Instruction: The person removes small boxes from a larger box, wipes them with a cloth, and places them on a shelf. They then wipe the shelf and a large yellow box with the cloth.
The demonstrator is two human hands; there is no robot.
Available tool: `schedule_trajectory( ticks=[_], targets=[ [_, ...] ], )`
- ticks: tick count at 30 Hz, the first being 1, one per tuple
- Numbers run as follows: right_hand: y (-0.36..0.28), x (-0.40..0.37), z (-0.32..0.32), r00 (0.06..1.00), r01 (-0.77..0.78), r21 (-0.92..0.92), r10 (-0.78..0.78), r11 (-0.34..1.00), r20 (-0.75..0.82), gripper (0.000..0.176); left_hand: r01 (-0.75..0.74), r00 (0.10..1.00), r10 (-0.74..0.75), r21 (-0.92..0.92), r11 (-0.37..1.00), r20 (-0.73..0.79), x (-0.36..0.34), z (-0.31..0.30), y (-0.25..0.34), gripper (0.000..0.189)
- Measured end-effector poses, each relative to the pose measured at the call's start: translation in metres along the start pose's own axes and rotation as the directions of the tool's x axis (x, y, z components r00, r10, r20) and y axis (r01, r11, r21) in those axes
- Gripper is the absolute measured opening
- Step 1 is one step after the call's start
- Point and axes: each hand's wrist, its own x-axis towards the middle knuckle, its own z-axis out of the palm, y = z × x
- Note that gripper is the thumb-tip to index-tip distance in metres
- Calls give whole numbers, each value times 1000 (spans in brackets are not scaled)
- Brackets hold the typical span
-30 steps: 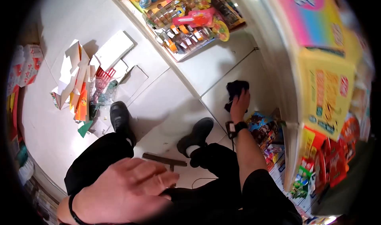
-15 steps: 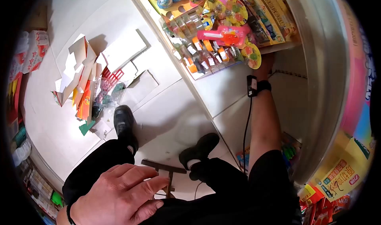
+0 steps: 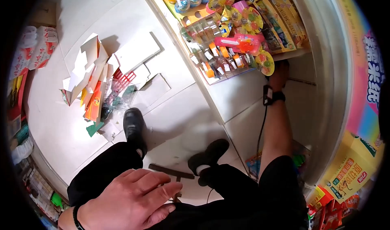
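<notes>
My left hand (image 3: 132,195) hovers or rests over my black-trousered leg at the bottom, fingers loosely stretched and holding nothing. My right hand (image 3: 279,76) reaches down beside the end of the candy display, its fingers hidden in shadow near the box edge. Close to it are a round yellow candy pack (image 3: 265,63) and a pink toy-shaped pack (image 3: 243,43). Beyond these lie long yellow boxes (image 3: 280,25) of sweets. Small clear containers with orange parts (image 3: 221,59) stand in rows to the left of my right hand.
Flattened and torn cardboard (image 3: 93,75) lies on the tiled floor at left with clear plastic wrap (image 3: 122,94). A dark stool-like frame (image 3: 172,171) stands between my legs. A curved metal edge (image 3: 333,104) borders the right. Yellow snack packs (image 3: 349,171) sit at lower right.
The whole view has shifted, so the floor and display sit a little further right. My right hand stays by the display's end; my left hand keeps its loose pose.
</notes>
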Motion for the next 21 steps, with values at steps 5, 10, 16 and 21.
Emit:
schedule_trajectory(
  ticks=[5,10,16,21],
  targets=[
    [-44,19,-17,996,60,111,-51,992,-79,32,20,1000,-20,83,996,7,-2,4,-1,37],
    [-109,-20,-39,983,-123,223,150,967,-110,23,-36,999,35,54,998,26,-3,7,1,36],
    [-147,-66,-27,972,63,117,-34,991,-235,31,-92,993,87,74,993,77,-6,20,8,34],
    [-189,-97,-48,994,60,205,-40,977,-98,32,-119,985,100,134,984,143,-11,34,16,33]
  ],
)
